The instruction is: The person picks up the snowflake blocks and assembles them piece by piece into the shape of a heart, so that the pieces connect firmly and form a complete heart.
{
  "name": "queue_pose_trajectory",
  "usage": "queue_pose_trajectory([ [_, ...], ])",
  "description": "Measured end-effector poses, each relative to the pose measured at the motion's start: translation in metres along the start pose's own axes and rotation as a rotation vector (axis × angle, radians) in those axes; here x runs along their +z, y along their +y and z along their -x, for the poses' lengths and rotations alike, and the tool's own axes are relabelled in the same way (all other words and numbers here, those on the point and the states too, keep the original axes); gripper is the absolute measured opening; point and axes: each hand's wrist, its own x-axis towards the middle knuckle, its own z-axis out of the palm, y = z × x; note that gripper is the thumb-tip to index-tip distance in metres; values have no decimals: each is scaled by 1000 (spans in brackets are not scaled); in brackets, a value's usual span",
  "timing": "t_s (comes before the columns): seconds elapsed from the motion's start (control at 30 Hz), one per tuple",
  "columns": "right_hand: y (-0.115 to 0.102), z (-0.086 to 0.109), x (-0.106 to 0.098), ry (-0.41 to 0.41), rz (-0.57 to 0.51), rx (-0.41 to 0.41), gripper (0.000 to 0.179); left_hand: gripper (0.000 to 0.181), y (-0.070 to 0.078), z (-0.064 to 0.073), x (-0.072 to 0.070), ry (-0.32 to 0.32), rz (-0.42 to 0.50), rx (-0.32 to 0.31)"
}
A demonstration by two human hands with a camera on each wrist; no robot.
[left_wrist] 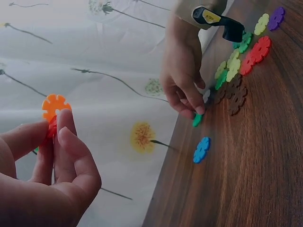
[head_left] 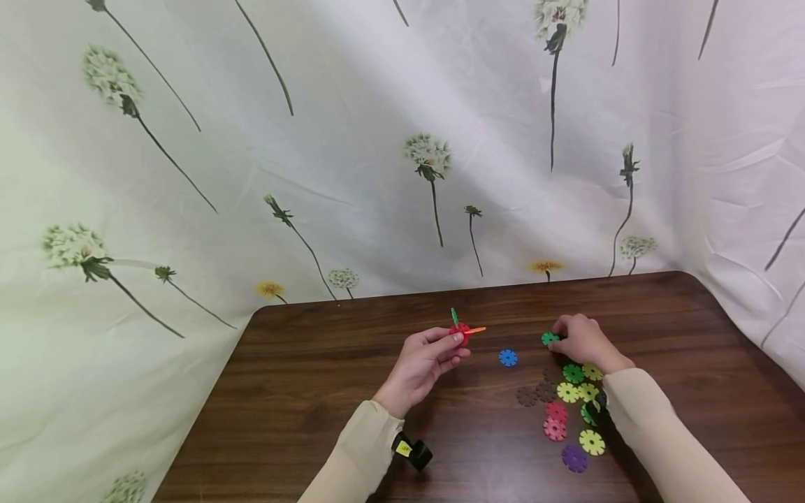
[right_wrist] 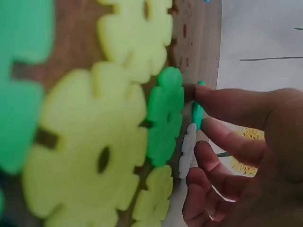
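Observation:
My left hand point(head_left: 423, 363) is raised over the middle of the table. Between thumb and fingers it pinches a red notched disc point(head_left: 461, 331), with an orange notched disc point(left_wrist: 54, 105) and a green one point(head_left: 454, 316) slotted into it at angles. Farther right, my right hand point(head_left: 585, 340) reaches down to the tabletop, its thumb and index finger pinching another green notched disc point(right_wrist: 198, 111) by its edges. Under the other curled fingers lies a white disc point(right_wrist: 188, 149). A blue disc point(head_left: 508, 358) sits flat between the two hands.
Several loose discs lie below my right hand: yellow point(head_left: 568, 392), green point(head_left: 574, 373), brown point(head_left: 527, 396), red point(head_left: 557, 411) and purple point(head_left: 575, 458). A floral white cloth point(head_left: 352, 175) hangs along the back edge of the dark wooden table point(head_left: 302, 391). A black camera point(head_left: 415, 453) is strapped to my left wrist.

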Motion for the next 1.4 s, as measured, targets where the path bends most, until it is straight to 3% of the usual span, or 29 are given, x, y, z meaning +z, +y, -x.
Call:
queue_pose_trajectory([
  [0.2,-4,-4,-2,-48,-38,43,26,16,0,0,1,-7,13,-4],
  [0.43,-6,-10,-6,-111,-18,6,27,23,0,-1,1,12,14,-4],
  [0.63,-9,-9,-13,-197,-41,75,23,27,-2,-1,2,8,13,17],
  [0.77,-12,-7,-15,-196,-31,96,25,26,-4,-3,3,17,-11,24],
  [0.9,-14,-6,-12,-140,-38,43,21,23,-5,-4,2,38,-39,33],
  [1.0,-14,-5,-10,-67,-142,-18,15,26,-4,-4,2,49,-47,48],
  [1.23,-39,6,-8,43,-689,-42,27,53,-2,-3,3,68,-104,113],
  [1.33,-55,12,-7,67,-814,-73,28,62,-1,-3,5,67,-108,123],
  [1.4,-65,14,-6,80,-840,-96,27,66,0,-3,7,63,-109,124],
])
